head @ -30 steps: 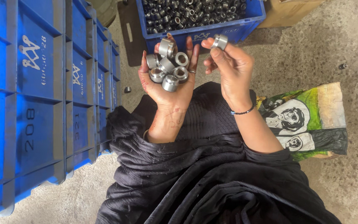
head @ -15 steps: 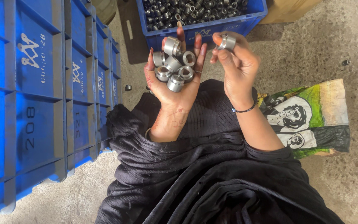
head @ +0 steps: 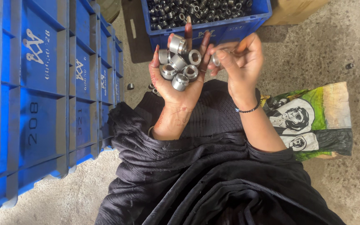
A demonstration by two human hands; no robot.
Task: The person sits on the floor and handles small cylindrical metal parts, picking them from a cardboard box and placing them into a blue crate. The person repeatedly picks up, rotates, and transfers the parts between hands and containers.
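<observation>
My left hand point(head: 176, 83) is held palm up over my lap, cupping several small metal rings point(head: 179, 62), short shiny steel cylinders with a hole through the middle. My right hand point(head: 240, 58) is beside it on the right, fingers curled, pinching one metal ring point(head: 216, 59) against the left fingertips. Ahead of both hands stands a blue plastic crate point(head: 213, 29) filled with many more of the same rings.
A row of blue crates point(head: 42, 104) stands on edge along the left. A printed green and white sack point(head: 313, 121) lies on the concrete floor to the right. Loose rings point(head: 131, 86) lie on the floor near the crates. Black cloth point(head: 213, 183) covers my lap.
The right hand has lowered its ring and moved in against the left fingertips, turning its fingers down. The left hand keeps its pile of rings.
</observation>
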